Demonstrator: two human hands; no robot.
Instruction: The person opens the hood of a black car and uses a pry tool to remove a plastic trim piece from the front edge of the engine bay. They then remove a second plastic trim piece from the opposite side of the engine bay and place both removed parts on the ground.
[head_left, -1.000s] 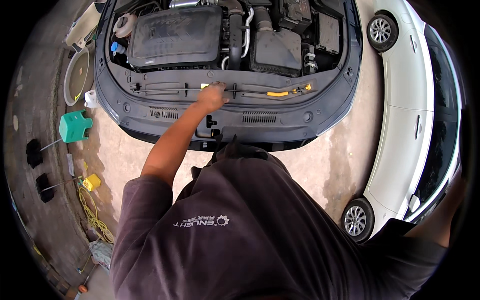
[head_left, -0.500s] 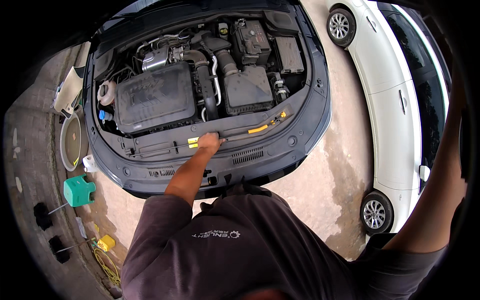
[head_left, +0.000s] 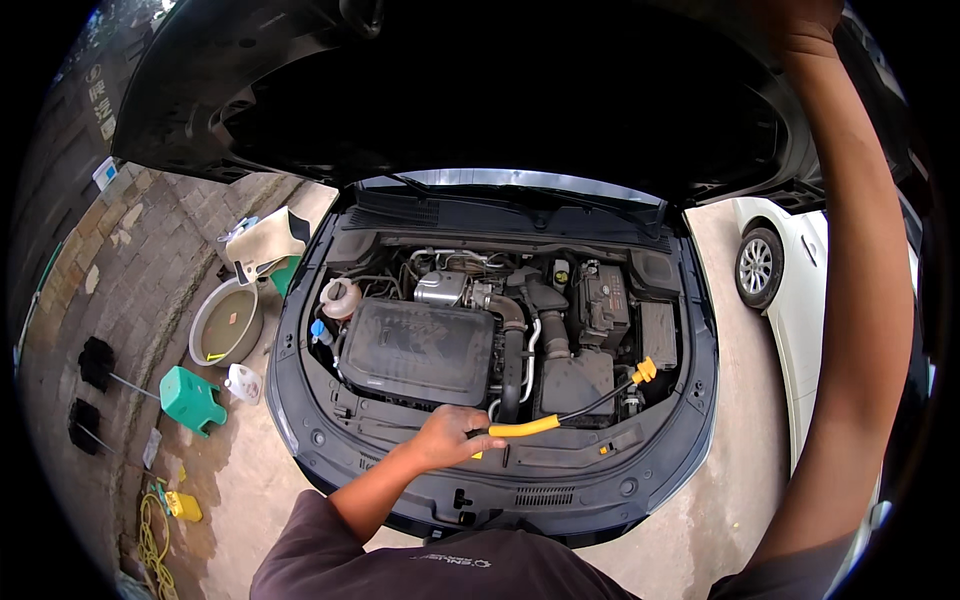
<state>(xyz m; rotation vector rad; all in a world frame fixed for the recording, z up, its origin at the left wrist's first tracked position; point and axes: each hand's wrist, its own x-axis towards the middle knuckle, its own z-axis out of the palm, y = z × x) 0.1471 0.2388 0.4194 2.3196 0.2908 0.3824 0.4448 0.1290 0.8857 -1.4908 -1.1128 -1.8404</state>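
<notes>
We had our left hand (head_left: 452, 438) clamped on the rod (head_left: 525, 428), fingers curled round at the near end of its yellow sleeve. And there it ran, tilted up toward two o'clock, its dark stretch crossing in front of the air box (head_left: 575, 385) and its yellow tip (head_left: 645, 371) clear of the hood (head_left: 180, 110)! Where the other end went, we couldn't see.

Slack fingers looked our first danger: the rod could have dropped and rapped the air box, or the silver pipe (head_left: 535, 355) at one o'clock. At eleven sat the engine cover (head_left: 420, 350), just beyond our knuckles.

Up between one and two, our right hand (head_left: 800, 15) was at the hood's edge, arm stretched high, cut off by the dark rim; whether those fingers were closed, we couldn't tell. That seemed the big worry: no prop showed under the hood, so a tired right arm or a slip there might have brought it down on our left forearm.

Farther out, the white car (head_left: 800, 360) stood toward three, the green stool (head_left: 192, 400) at nine and the basin (head_left: 243, 350) at ten, all well apart from the rod.
</notes>
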